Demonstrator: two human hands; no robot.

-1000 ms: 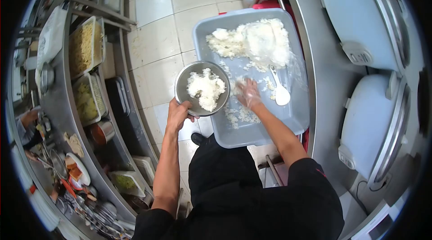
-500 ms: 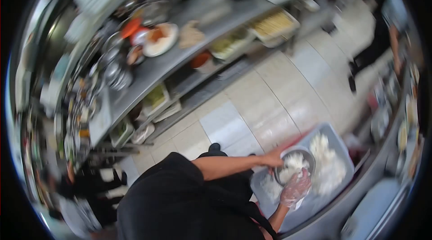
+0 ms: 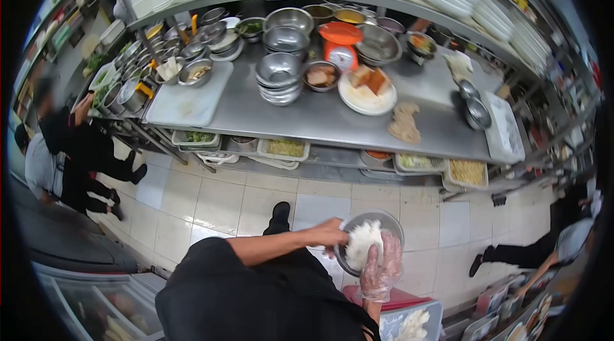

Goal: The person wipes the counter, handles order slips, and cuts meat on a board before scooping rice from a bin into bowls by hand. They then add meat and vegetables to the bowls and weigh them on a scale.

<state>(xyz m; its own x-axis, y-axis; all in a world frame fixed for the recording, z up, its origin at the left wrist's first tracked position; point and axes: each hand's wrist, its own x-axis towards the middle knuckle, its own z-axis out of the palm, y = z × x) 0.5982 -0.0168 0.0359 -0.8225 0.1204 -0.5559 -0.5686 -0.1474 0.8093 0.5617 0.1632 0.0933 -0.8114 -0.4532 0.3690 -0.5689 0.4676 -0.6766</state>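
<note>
My left hand (image 3: 329, 233) is bare and closed on the rim of a round metal bowl (image 3: 398, 229), holding it up above the floor. White shredded food (image 3: 363, 242) is heaped in the bowl. My right hand (image 3: 382, 267), in a clear plastic glove, presses against the food from the right, its fingers bent around the heap. Below it, a light grey tub (image 3: 435, 325) with more of the white food shows at the bottom edge.
Ahead stands a steel table (image 3: 249, 111) with stacked metal bowls (image 3: 279, 75), an orange scale (image 3: 340, 43), a white plate (image 3: 368, 101), a cloth (image 3: 405, 122) and a cutting board (image 3: 192, 95). Food trays sit below. Co-workers stand at left (image 3: 48, 168) and right (image 3: 531, 251).
The view has swung from the tub towards the steel table. Both my hands and the bowl are now away from the tub, over the floor, and the tub shows only at the bottom.
</note>
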